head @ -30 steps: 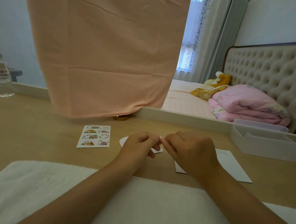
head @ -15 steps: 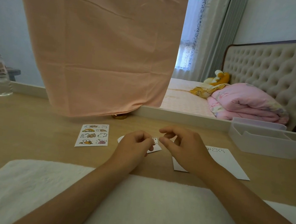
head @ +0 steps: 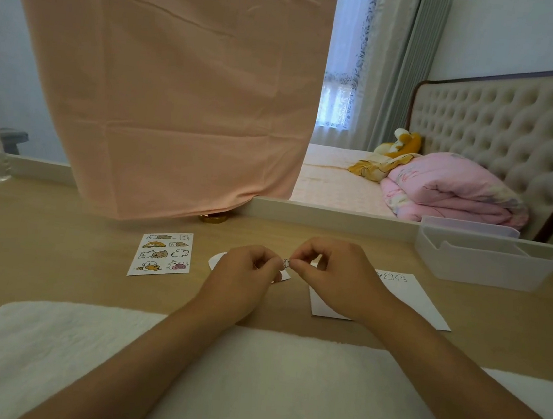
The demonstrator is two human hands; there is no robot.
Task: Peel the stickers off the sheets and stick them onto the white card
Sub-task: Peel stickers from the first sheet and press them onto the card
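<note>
I see the small sticker (head: 286, 263) at frame centre, raised just above the table (head: 58, 254). I judge it is held there to clear its backing sheet (head: 217, 259) before going to the white card (head: 418, 306), right of centre. The left hand (head: 244, 276), fingers curled, pinches one edge. The right hand (head: 336, 277) pinches the other between thumb and forefinger. A fuller sticker sheet (head: 161, 254) lies further left.

No legible text anywhere.

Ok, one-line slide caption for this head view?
The left hand and right hand pinch a small sticker over the desk, between sticker sheet and white card.
</note>
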